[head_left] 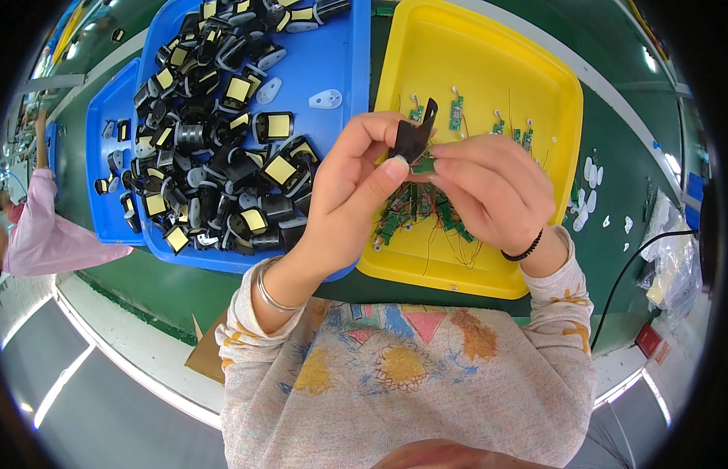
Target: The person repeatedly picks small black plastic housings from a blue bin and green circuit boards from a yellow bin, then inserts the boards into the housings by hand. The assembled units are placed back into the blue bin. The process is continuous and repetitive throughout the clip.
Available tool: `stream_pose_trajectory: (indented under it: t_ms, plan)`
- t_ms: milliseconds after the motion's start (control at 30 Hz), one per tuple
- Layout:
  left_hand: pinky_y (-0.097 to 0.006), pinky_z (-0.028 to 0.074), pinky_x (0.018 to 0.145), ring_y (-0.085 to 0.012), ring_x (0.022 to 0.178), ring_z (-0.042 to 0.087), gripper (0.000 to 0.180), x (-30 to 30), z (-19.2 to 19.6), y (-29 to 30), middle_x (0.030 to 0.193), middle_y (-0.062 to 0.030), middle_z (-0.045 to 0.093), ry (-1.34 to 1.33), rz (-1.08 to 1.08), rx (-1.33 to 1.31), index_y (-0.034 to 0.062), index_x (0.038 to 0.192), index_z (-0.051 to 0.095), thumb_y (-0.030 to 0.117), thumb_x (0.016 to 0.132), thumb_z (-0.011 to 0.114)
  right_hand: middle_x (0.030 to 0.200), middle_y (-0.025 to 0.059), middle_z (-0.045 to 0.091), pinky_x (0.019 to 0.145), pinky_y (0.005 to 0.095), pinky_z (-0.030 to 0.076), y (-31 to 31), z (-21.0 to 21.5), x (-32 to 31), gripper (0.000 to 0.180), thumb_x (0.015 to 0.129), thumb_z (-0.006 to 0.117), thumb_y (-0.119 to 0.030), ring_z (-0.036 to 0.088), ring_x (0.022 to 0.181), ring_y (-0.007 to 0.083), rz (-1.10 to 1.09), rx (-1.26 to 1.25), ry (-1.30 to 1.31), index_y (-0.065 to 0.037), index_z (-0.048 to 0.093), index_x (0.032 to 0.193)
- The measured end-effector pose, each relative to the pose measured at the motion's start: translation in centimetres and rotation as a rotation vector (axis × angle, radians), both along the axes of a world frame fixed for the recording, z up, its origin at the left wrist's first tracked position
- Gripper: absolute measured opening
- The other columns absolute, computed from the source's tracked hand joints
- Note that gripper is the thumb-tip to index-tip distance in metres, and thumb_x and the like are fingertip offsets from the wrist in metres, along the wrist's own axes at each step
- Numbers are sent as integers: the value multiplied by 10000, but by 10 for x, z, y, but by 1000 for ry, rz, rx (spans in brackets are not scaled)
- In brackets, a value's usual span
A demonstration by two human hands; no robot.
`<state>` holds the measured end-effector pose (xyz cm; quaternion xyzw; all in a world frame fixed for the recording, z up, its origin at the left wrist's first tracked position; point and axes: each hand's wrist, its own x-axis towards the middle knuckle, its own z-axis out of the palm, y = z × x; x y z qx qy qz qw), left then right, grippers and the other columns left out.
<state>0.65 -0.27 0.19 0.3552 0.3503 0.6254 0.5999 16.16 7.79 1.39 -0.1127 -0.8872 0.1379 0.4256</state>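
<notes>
Housing (pixel 412 142) of black finish is held above the yellow tray (pixel 489 286), which likely catches drops. Left hand (pixel 350 186) has a closed thumb-and-finger grip on it, seemingly for steadiness; right hand (pixel 497 178) pinches a green board (pixel 423 166) close by, fingertips together, presumably for fine control.

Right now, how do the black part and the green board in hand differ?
Hold: the black part is pinched in the left hand; the green board is at the right hand's fingertips.
Visible area: the black part shows more; the green board is partly hidden.
Position: the black part sits higher in the picture than the green board.
Shared: both are above the yellow tray.
</notes>
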Motion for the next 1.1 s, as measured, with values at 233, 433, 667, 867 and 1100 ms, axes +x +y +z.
stream_pose_trajectory:
  t_ms: [233, 433, 667, 867, 1100]
  plan:
    - [-302, 409, 865, -135, 992, 446, 152, 2, 1, -3, 1051, -72, 422, -57, 24, 38, 7, 1016, 425, 24, 866, 441, 713, 71, 604, 505, 250, 445, -9, 5, -3, 148, 681, 673, -32, 571, 568, 188, -20, -443, -28, -29, 622, 820]
    - [-292, 396, 846, -144, 974, 467, 262, 0, -3, 3, 1047, -86, 444, 202, 47, 153, 35, 989, 432, -10, 776, 578, 745, 25, 608, 526, 210, 429, -9, 3, 3, 114, 749, 631, -25, 559, 601, 77, 15, -963, 17, -22, 603, 860]
    - [-279, 406, 823, -149, 903, 517, 279, -3, 3, 1, 998, -94, 525, 205, 227, 82, 35, 1044, 415, 25, 810, 567, 821, 28, 575, 578, 184, 459, -10, 9, 4, 138, 806, 585, -31, 556, 661, 62, 110, -1415, 104, -12, 527, 930]
    - [-246, 409, 777, -112, 853, 520, 274, -5, 4, 3, 933, -82, 557, 201, 45, -56, 25, 1118, 392, 91, 872, 493, 781, 31, 566, 573, 184, 478, -10, 2, 2, 90, 826, 559, -28, 573, 654, 71, 234, -1445, 174, -9, 492, 883]
    - [-229, 407, 688, -92, 770, 521, 279, 4, -3, 2, 885, -62, 571, 282, 68, -60, 13, 1099, 420, 104, 858, 526, 727, 35, 570, 546, 195, 503, -10, 2, 3, 117, 840, 557, -74, 585, 606, 85, 226, -1632, 233, -13, 472, 892]
